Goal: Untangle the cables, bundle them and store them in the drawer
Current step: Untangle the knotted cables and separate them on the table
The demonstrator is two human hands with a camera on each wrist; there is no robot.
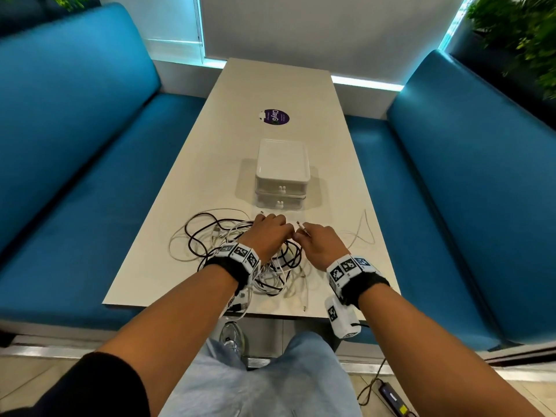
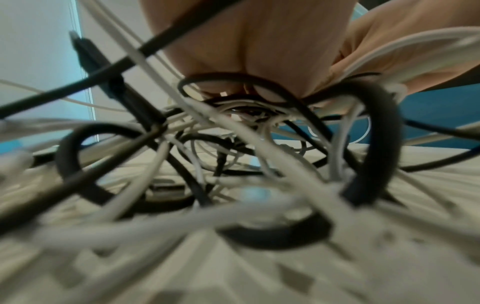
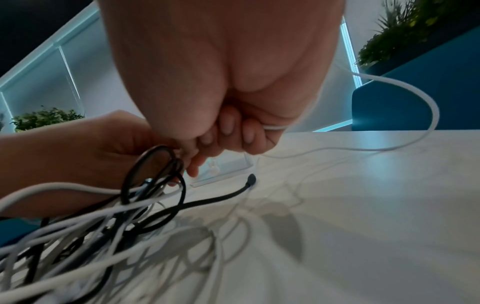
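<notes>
A tangle of black and white cables (image 1: 240,251) lies on the near end of the beige table (image 1: 282,85). My left hand (image 1: 270,233) sits on top of the tangle, fingers curled round black and white strands (image 2: 259,107). My right hand (image 1: 316,239) is just to its right, fist closed on a thin white cable (image 3: 275,128) whose plug end (image 1: 301,227) sticks up past the knuckles. That cable loops away to the right (image 1: 364,233). A white two-drawer box (image 1: 282,176) stands behind the hands, both drawers closed.
Blue benches (image 1: 75,145) run along both sides of the table. A round purple sticker (image 1: 276,116) lies beyond the box. A loose black cable end (image 3: 250,179) rests on the tabletop near the box. Plants (image 1: 523,40) stand at far right.
</notes>
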